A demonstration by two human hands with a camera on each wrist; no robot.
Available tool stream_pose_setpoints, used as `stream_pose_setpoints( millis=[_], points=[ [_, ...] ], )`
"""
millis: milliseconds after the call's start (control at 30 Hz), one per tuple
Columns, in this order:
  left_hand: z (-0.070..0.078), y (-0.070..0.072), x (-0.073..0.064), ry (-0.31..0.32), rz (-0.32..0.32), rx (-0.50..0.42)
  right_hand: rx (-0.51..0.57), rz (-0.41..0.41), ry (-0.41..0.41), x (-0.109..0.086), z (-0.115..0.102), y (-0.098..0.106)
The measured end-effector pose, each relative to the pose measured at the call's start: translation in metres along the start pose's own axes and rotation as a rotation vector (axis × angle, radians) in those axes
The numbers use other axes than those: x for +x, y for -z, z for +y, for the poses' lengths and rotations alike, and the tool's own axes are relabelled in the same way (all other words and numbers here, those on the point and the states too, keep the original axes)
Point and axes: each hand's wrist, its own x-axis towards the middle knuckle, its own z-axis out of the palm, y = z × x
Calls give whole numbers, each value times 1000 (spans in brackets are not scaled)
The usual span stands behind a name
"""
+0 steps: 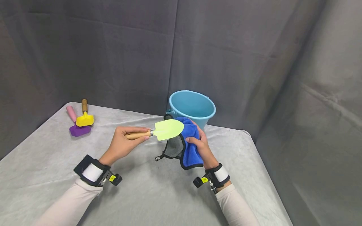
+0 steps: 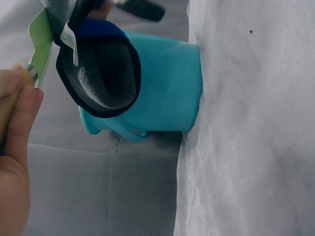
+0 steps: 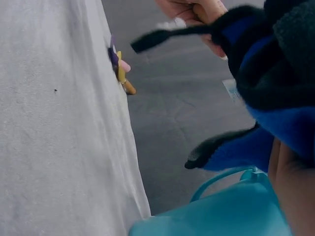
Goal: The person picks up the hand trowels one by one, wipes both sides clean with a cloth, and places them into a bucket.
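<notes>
My left hand (image 1: 120,146) pinches the wooden handle of a small hand trowel (image 1: 169,129) between thumb and fingers. The trowel's pale green blade points right and overlaps a blue and grey fleecy cloth item (image 1: 193,155) in the head view. With thumb and fingers, my right hand (image 1: 202,146) grips that item by its blue side. Black edging and a dark strap show on it. In the left wrist view, its grey lining (image 2: 106,81) forms an open pocket, with a white label beside it.
A light blue bucket (image 2: 170,83) stands at the table's back edge, just behind the cloth item. Far left, a yellow-headed tool (image 1: 85,120) with a wooden handle overlaps a purple-headed one (image 1: 80,130) with a pink handle. Grey curtains (image 1: 113,56) hang behind the cloth-covered table (image 1: 147,194).
</notes>
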Motion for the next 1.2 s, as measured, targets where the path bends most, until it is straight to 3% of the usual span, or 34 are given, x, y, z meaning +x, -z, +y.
stream_pose_setpoints(
  millis=[200, 533, 1000, 1200],
  points=[
    [-5, 0, -4, -38, 34, -2, 30, 8, -68, -1, 10, -8],
    [-1, -10, -5, -21, 14, -24, -8, -46, -51, -5, 23, -25],
    [-4, -21, -7, -42, -19, -59, -43, -51, -157, -14, 29, -34],
    [-6, -21, -8, -31, -37, -59, -37, -56, -162, -16, 28, -38]
  ],
)
